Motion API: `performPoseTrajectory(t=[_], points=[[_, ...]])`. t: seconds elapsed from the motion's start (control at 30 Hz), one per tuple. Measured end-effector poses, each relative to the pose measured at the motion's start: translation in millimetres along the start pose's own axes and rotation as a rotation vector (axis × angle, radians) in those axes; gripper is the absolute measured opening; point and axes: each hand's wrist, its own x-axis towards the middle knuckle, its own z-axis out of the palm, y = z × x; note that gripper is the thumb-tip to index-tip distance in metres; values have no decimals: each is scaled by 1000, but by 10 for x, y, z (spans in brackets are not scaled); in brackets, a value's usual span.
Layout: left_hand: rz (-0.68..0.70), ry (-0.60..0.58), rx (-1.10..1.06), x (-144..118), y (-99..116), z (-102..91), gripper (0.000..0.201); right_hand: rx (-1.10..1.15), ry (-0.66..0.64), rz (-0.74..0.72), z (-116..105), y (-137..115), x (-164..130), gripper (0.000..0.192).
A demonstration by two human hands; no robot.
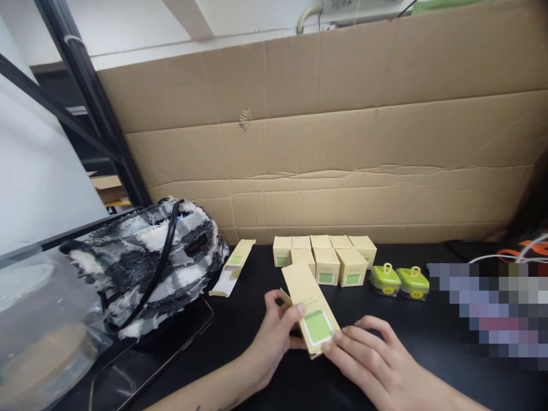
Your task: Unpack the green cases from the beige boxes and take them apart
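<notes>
Flat carton (pixel 311 308) in hand: tan kraft, green square label with white border. Second flat carton (pixel 233 267) far left: same tan, pale green patch. Cluster of assembled boxes (pixel 326 258): tan, green labels on fronts. Two small gadgets (pixel 399 281) right: lime green, yellow-orange marks, probably buttons. Bag (pixel 149 257): black/white/grey frayed plaid, black strap. Table (pixel 257 365): black. Backboard (pixel 342 142): brown cardboard.

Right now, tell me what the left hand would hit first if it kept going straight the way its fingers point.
The left hand points up and right, and already grips the flat carton. Beyond it, probably the cluster of small boxes, though depth is unclear.
</notes>
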Motion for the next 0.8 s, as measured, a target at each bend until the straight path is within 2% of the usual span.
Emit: performPoseTrajectory(t=[0.2, 0.4, 0.57, 0.73, 0.8], points=[[-14, 35, -7, 31, -21, -7, 38, 15, -66, -60, -61, 27, 151, 47], [-42, 95, -111, 86, 5, -2, 27, 10, -203, -117, -19, -39, 48, 49], [23, 80, -119, 94, -27, -29, 43, 27, -79, -5, -42, 35, 32, 24], [65, 149, -99, 72, -31, -20, 53, 27, -51, 6, -48, 70, 32, 25], [55, 161, -64, 56, -18, -8, 57, 36, -83, -2, -49, 57, 21, 24]])
